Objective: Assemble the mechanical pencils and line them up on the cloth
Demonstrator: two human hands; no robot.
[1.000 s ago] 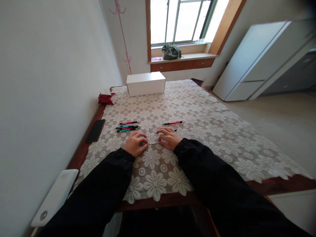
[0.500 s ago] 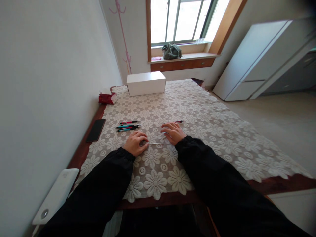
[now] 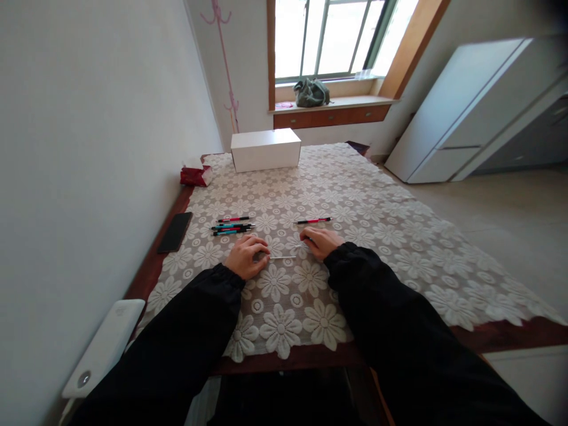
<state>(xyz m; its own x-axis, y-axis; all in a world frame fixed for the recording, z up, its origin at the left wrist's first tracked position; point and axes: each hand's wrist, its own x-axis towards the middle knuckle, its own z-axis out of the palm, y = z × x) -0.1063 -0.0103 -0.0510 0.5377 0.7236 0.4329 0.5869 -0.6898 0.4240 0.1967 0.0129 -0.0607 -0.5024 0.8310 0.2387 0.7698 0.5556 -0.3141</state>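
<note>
1. Thin pale rod (image 3: 282, 257), likely a pen refill, flat on the lace cloth (image 3: 377, 236) of the desk (image 3: 510, 332), between the two hands and near the front edge.
2. Far left on the bare wood: black phone (image 3: 174, 232) lying flat; white device (image 3: 104, 349) at the near corner; red packet (image 3: 194, 176) further back by the wall.
3. Bundle of pens (image 3: 232, 226), red and teal, side by side just beyond the left hand, not touched.
4. Left hand (image 3: 246, 255) palm down, fingers curled, fingertips pinching the left end of the rod against the cloth.
5. White box (image 3: 265, 149) at the far end of the desk, well apart from both hands.
6. Right hand (image 3: 323, 242) palm down, fingers bent over a small dark item at the rod's right end; cannot tell whether gripped or only touched.
7. Single red pen (image 3: 313, 220) lying alone just beyond the right hand, clear of it.
8. Black sleeves covering both arms to the wrists.
</note>
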